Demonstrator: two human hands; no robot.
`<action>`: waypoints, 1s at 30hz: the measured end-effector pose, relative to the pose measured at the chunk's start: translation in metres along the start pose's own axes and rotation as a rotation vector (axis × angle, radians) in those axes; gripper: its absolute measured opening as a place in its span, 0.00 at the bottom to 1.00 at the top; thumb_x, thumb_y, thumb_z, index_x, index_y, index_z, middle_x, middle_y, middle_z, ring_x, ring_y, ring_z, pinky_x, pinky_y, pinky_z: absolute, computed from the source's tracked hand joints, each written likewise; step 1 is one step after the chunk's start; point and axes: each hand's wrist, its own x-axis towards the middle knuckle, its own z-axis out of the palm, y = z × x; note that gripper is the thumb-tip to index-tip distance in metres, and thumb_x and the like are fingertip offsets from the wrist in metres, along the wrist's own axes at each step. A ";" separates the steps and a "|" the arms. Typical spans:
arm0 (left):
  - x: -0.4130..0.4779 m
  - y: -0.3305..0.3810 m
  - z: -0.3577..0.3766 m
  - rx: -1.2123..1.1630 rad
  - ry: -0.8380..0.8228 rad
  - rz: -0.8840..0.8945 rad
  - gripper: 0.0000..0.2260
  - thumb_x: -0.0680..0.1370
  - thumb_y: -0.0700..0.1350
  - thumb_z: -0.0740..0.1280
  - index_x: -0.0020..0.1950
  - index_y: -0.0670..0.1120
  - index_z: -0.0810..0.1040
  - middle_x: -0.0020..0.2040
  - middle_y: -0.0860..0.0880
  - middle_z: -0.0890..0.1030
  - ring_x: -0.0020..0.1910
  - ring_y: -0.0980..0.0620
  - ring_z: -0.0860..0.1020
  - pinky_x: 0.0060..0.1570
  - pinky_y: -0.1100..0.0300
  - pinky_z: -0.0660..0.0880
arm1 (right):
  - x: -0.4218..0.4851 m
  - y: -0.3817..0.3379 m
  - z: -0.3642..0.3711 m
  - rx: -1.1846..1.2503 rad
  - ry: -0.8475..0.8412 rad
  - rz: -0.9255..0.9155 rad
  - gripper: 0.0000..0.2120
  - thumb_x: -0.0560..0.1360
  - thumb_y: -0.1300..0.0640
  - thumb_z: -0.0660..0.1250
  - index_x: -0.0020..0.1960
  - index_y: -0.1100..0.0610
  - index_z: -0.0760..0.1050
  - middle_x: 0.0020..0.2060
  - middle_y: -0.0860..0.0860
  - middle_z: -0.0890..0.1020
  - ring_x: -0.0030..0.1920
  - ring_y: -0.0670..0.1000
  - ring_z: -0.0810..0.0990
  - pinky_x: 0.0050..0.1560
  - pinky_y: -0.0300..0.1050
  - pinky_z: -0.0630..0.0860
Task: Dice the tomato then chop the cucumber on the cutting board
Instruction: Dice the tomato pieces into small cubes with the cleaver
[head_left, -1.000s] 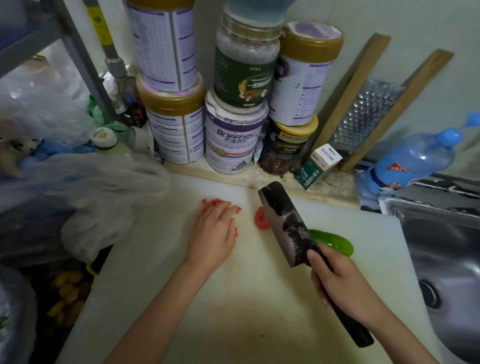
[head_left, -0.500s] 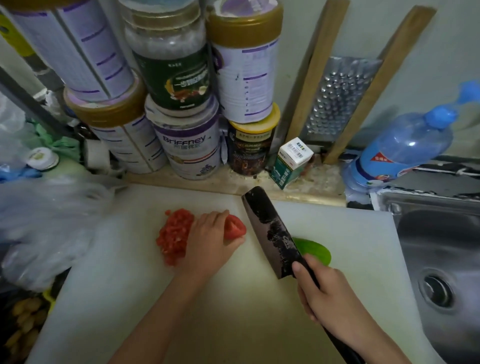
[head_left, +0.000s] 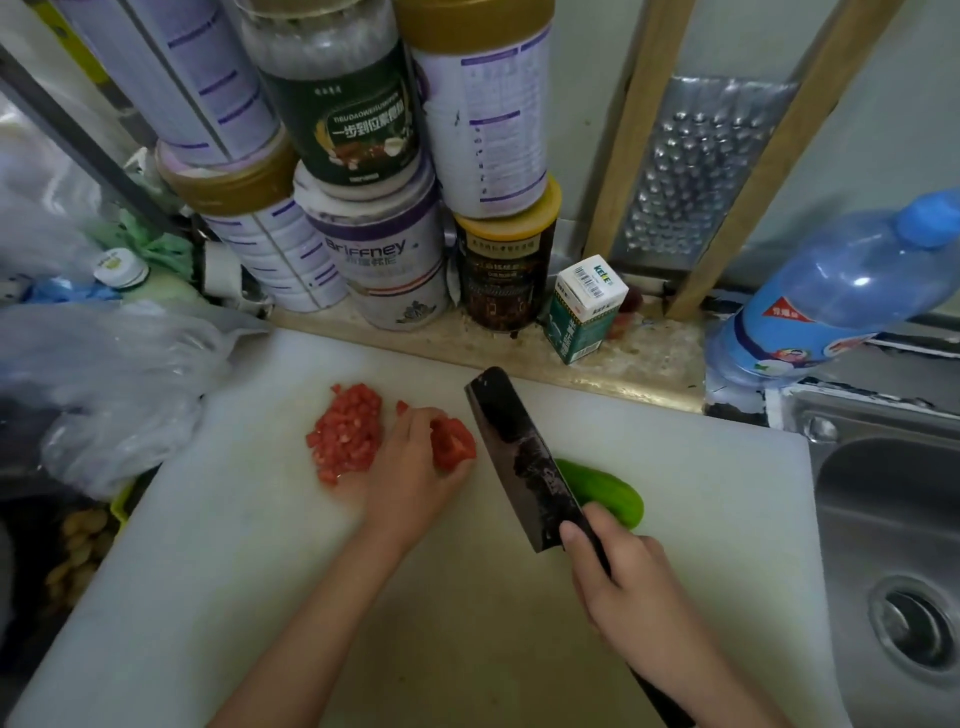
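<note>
A white cutting board (head_left: 467, 613) fills the middle of the view. A heap of diced tomato (head_left: 345, 434) lies on its far left part. Just right of the heap, my left hand (head_left: 415, 478) holds a red tomato piece (head_left: 453, 444) between thumb and fingers. My right hand (head_left: 631, 587) grips the handle of a dark cleaver (head_left: 524, 460), whose blade slants up and away to the right of the tomato piece. A green cucumber (head_left: 605, 493) lies on the board behind the blade, partly hidden by it.
Stacked tins and jars (head_left: 374, 208) stand along the wall behind the board, with a small green carton (head_left: 584, 312) and a metal grater (head_left: 691, 166). A blue water bottle (head_left: 831, 296) lies at right above a steel sink (head_left: 893, 545). Plastic bags (head_left: 114, 374) crowd the left.
My left hand left the diced heap and picked up the uncut tomato piece. The view tilted and drew closer. The cleaver stays raised in my right hand.
</note>
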 end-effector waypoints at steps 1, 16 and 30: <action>-0.004 0.002 0.001 0.012 0.014 -0.014 0.19 0.73 0.48 0.73 0.60 0.46 0.73 0.55 0.48 0.76 0.54 0.49 0.75 0.46 0.58 0.71 | -0.001 -0.001 -0.001 0.007 -0.005 0.000 0.06 0.80 0.50 0.58 0.44 0.46 0.67 0.24 0.44 0.73 0.22 0.47 0.71 0.25 0.43 0.67; -0.095 -0.031 -0.041 -0.260 0.135 -0.264 0.21 0.69 0.44 0.76 0.56 0.58 0.72 0.50 0.56 0.79 0.49 0.56 0.78 0.53 0.52 0.78 | -0.022 -0.010 0.030 -0.049 -0.166 -0.105 0.08 0.77 0.42 0.55 0.40 0.37 0.67 0.28 0.57 0.74 0.23 0.50 0.70 0.25 0.47 0.69; -0.129 -0.083 -0.022 -0.224 0.160 -0.086 0.22 0.73 0.52 0.72 0.65 0.48 0.74 0.55 0.55 0.76 0.52 0.62 0.72 0.57 0.77 0.65 | -0.039 -0.004 0.092 -0.229 -0.134 -0.204 0.18 0.71 0.26 0.45 0.47 0.35 0.65 0.29 0.50 0.76 0.27 0.46 0.75 0.26 0.34 0.65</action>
